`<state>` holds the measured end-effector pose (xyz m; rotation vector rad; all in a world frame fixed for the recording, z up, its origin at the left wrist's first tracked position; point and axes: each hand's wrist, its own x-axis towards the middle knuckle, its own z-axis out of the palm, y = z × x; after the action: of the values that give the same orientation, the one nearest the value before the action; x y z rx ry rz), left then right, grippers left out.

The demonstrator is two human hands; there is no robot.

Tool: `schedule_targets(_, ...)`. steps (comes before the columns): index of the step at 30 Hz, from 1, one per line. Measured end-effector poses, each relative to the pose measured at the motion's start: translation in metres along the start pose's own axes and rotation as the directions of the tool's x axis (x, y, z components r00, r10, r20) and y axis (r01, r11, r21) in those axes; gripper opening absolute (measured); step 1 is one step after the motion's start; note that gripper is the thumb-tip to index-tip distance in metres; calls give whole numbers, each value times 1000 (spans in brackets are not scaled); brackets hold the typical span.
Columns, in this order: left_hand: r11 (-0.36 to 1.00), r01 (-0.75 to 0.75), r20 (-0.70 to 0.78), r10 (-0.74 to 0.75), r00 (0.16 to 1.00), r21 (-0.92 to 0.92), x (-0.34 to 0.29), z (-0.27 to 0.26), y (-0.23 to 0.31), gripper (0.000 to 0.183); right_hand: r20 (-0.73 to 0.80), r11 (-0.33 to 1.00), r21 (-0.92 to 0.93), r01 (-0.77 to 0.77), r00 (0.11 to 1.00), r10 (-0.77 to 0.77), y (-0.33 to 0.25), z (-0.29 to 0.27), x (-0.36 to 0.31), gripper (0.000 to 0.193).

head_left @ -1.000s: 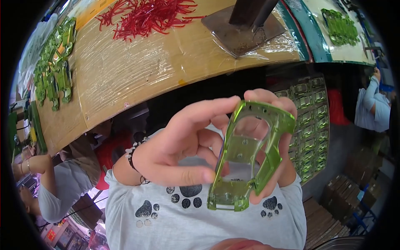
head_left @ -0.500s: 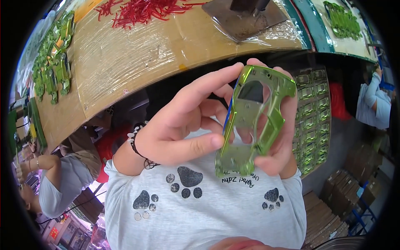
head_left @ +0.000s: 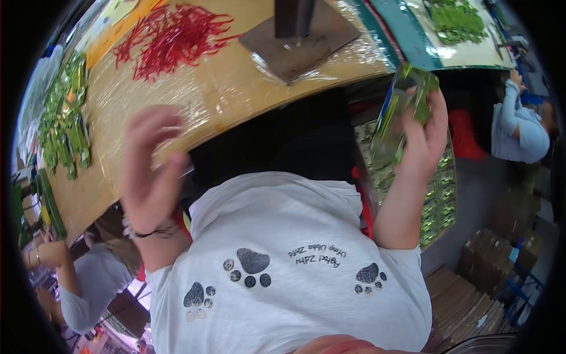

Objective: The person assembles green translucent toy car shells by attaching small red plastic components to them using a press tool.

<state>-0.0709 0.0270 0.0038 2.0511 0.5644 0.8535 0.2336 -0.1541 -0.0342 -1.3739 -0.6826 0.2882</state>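
Note:
My right hand [head_left: 429,133] grips a translucent green plastic toy car body shell [head_left: 420,78]. The shell is tilted, with a blue strip along its left edge, and is held out at the right over a tray of similar green shells. Smeared by motion, my left hand [head_left: 152,162] is raised at the table's near edge on the left. Its thumb stands apart from the fingers, and nothing shows in it. Thin red strips [head_left: 171,41] lie in a heap on the table beyond it.
The table [head_left: 200,88] is covered in clear film. A metal stand [head_left: 298,41] rises from its far side. More green parts lie at the far left [head_left: 65,124] and far right [head_left: 457,22]. The tray [head_left: 453,177] is at my right. Other people sit on both sides; cardboard stacks [head_left: 466,301] stand at lower right.
My hands have parted. The left let go of the car shell and moved left toward the table; the right carried the shell to the right and away from my chest.

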Motion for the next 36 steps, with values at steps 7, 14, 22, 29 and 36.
schedule_targets(7,506,270,-376,119,919,819,-41,-144,-59,36,-245,982,-111,150,954,-173,11,-22,93,42)
schedule_targets(14,559,400,-479,-6,878,727,-57,-189,-92,38,-220,677,-328,659,643,-733,-31,2,83,31)
schedule_targets(22,228,312,-339,92,936,922,-45,-229,-156,50,-260,576,-189,795,525,-810,-86,5,83,29)
schedule_targets(29,341,392,-387,-86,918,854,-48,-231,-177,52,-346,611,-217,762,525,-778,-124,9,77,33)
schedule_targets(36,291,355,-360,-40,932,888,-53,-237,-183,47,-414,579,-123,806,489,-768,-122,3,91,35)
